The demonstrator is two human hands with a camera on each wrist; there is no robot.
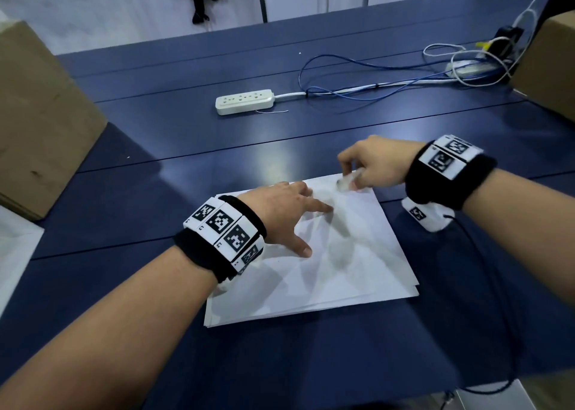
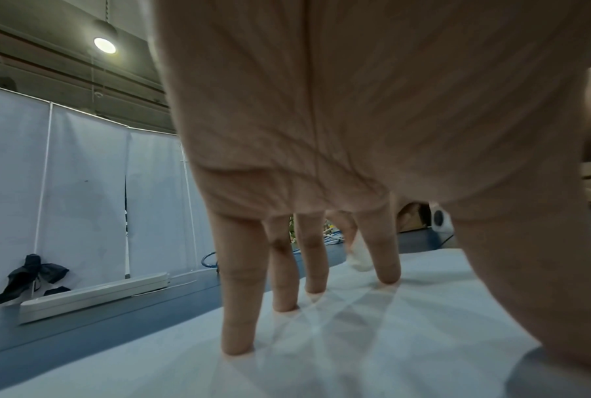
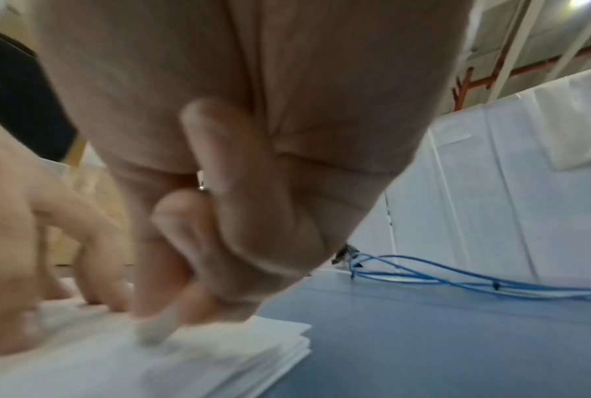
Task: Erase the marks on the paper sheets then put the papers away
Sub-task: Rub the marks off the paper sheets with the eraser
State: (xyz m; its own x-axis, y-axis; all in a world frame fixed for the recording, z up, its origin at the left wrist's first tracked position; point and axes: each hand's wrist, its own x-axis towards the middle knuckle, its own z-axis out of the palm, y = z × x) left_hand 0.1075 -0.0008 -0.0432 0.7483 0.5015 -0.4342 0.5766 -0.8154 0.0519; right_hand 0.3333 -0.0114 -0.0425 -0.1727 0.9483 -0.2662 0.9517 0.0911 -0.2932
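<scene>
A stack of white paper sheets [image 1: 326, 282] lies on the blue table [image 1: 186, 167] in front of me. My left hand [image 1: 289, 213] presses on the top sheet with straight, spread fingers [image 2: 239, 309]. My right hand [image 1: 370, 164] pinches a small white eraser [image 1: 345, 182] and holds it down on the far right corner of the top sheet. The eraser [image 2: 358, 255] shows beyond the left fingers in the left wrist view, and blurred under the right fingertips as the eraser [image 3: 154, 328] on the paper stack [image 3: 219, 360]. No marks are visible on the paper.
A white power strip [image 1: 245, 101] lies beyond the paper, with blue and white cables [image 1: 373, 89] running right. Cardboard boxes stand at the left [image 1: 40, 123] and the far right [image 1: 547, 64]. A white sheet edge [image 1: 15, 254] lies at the left.
</scene>
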